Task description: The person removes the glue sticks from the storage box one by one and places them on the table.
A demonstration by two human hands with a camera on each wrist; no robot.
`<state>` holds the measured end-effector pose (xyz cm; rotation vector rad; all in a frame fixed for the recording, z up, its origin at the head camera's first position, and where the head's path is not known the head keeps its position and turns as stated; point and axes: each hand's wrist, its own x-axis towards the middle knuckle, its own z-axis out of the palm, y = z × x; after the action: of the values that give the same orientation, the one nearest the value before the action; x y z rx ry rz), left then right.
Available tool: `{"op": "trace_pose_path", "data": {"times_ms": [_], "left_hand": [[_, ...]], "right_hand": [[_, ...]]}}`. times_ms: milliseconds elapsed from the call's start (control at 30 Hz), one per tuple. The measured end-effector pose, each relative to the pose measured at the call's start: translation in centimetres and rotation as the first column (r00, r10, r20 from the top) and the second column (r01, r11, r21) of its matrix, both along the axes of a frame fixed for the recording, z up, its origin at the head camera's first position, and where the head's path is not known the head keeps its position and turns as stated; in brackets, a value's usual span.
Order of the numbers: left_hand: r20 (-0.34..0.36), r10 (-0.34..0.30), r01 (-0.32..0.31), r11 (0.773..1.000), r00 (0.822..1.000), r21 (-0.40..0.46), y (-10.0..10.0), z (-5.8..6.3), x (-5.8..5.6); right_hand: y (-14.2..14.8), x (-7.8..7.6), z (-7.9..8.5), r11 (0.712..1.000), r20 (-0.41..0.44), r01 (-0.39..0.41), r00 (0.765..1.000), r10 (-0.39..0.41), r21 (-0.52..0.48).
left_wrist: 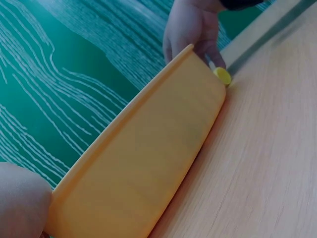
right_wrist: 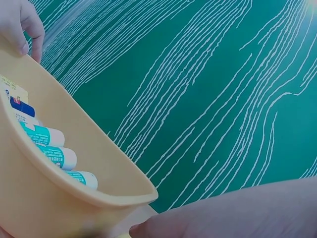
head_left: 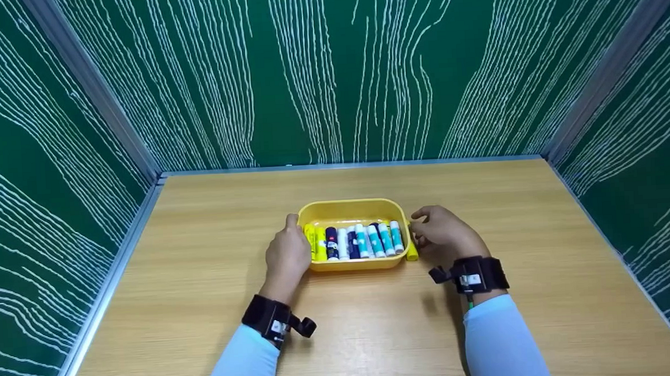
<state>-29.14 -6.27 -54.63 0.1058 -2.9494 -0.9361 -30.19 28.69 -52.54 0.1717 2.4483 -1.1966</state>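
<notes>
My left hand is at the left end of the yellow basket, fingers bent over the rim and holding it. My right hand is at the opposite end, fingers curled beside a yellow stick; whether they pinch it I cannot tell (the contact is partly hidden). That stick is outside the basket, just beside its right wall. The basket sits on the bench, a row of sticks within, teal-and-white ones to the right. Assessment: the step in hand appears to be handling the outer stick while steadying the basket. The next move, in my judgement, calls for a sure right-hand pinch without jarring the row.
</notes>
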Motion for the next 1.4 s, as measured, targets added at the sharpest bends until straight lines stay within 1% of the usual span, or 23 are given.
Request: {"op": "trace_pose_path", "data": {"times_ms": [100,300,367,500,600,867,1067,1233,1400], "left_hand": [[-0.006,0.006,-0.006,1.0,1.0,-0.002,0.0,0.0,0.0],[0.001,0.01,-0.01,1.0,1.0,-0.005,0.0,0.0,0.1],[0.0,0.009,-0.009,1.0,1.0,-0.002,0.0,0.0,0.0],[0.0,0.011,-0.011,1.0,1.0,-0.001,0.0,-0.1,0.0],[0.001,0.011,-0.011,1.0,1.0,-0.005,0.1,-0.1,-0.1],[0.03,0.012,-0.012,1.0,0.999,0.004,0.1,0.0,-0.1],[0.022,0.001,-0.001,1.0,1.0,0.005,0.1,0.0,-0.2],[0.024,-0.003,0.002,1.0,1.0,0.009,0.0,0.0,-0.2],[0.046,0.0,-0.001,1.0,0.999,0.019,0.0,0.1,-0.2]], "right_hand": [[0.0,-0.2,0.0,1.0,-0.024,-0.014,1.0,0.014,0.01],[0.1,-0.2,0.1,0.999,-0.025,0.0,1.0,0.001,0.033],[0.1,-0.1,0.3,0.999,-0.02,0.014,1.0,-0.013,0.035],[0.0,0.2,0.8,0.997,0.014,0.069,0.997,-0.07,0.037],[0.0,0.4,1.2,0.994,0.027,0.099,0.995,-0.101,0.056],[0.4,0.2,1.1,0.991,0.023,0.08,0.996,-0.083,0.106],[0.8,0.3,0.9,0.989,-0.013,0.056,0.998,-0.055,0.137],[0.9,0.6,0.6,0.995,0.004,0.042,0.999,-0.043,0.094],[0.7,0.4,0.3,0.997,0.021,0.035,0.999,-0.036,0.064]]}}
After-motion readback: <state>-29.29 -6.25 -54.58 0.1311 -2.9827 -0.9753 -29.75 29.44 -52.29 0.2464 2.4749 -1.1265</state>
